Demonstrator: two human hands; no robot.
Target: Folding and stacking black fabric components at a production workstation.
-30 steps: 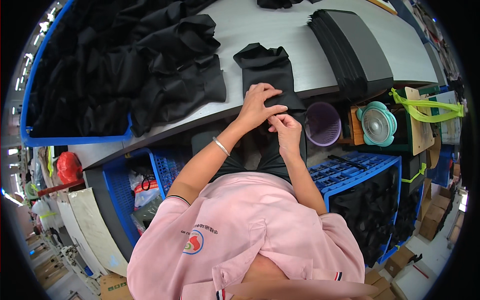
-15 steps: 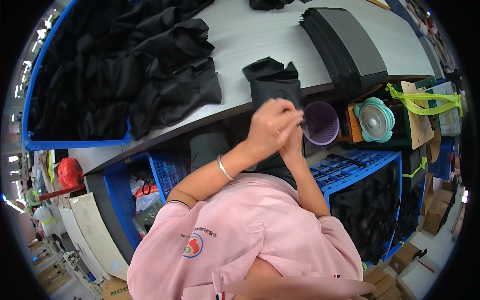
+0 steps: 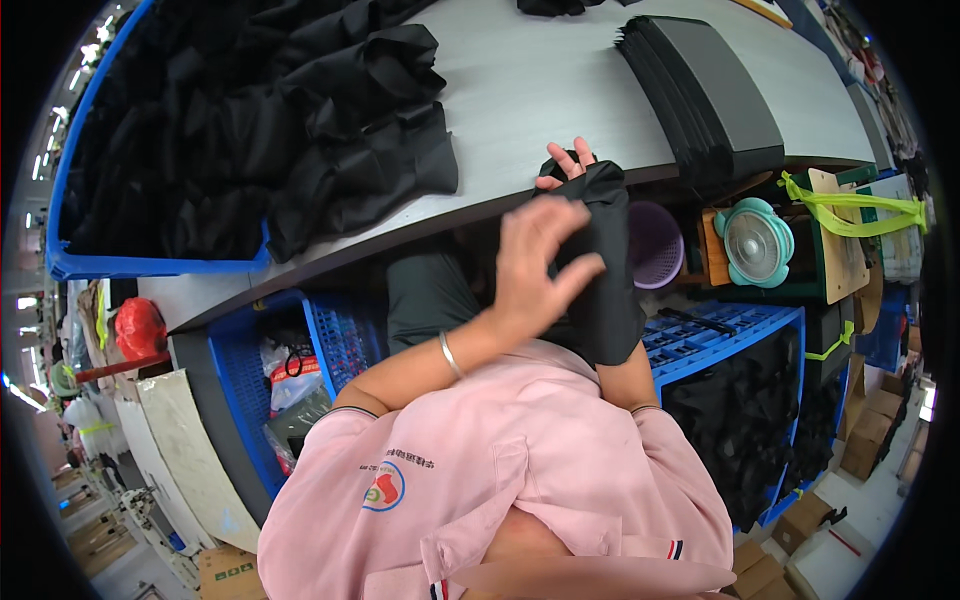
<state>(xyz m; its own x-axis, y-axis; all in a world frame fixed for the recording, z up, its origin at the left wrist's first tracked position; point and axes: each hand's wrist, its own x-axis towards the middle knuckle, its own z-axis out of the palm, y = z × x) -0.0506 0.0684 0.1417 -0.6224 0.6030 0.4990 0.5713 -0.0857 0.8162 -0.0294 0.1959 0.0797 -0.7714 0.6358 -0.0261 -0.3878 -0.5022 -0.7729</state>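
Note:
A black fabric tube [image 3: 606,290] is pulled over my right forearm. From its far end stick the spread fingertips of my right hand [image 3: 570,163], the rest of that hand being covered by the cloth. My left hand [image 3: 538,262], with a silver bangle on the wrist, is raised just left of the tube. Its fingers are apart and slightly blurred, with nothing in them. Whether it touches the cloth I cannot tell.
Black fabric pieces [image 3: 330,120] heap over a blue crate [image 3: 160,267] at the left. A stack of dark flat pieces [image 3: 705,95] lies on the grey table [image 3: 530,75]. To the right are a purple basket [image 3: 657,245], a small teal fan [image 3: 755,243] and a blue crate [image 3: 725,335].
The black cloth has come off the table edge and now sleeves my right forearm, fingers poking through its far end. My hands have separated, and my left fingers have spread.

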